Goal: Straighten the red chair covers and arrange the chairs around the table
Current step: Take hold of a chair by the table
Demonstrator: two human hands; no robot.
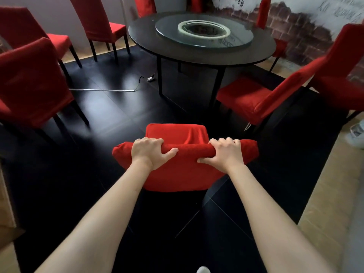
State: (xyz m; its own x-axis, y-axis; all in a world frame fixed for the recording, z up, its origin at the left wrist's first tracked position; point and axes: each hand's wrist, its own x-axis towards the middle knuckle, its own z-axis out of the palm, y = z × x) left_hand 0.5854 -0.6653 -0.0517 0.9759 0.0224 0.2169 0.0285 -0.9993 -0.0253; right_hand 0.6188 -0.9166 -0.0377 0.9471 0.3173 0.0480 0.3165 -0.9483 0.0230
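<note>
We grip the top edge of the red-covered chair with our left hand and right hand, fingers curled over it, thumbs beneath; it stands short of the round table.

Left hand and right hand curled, apparently gripping.

The top of a red chair is gripped by the left hand and right hand; beyond the grip, the tabletop is seen.
</note>
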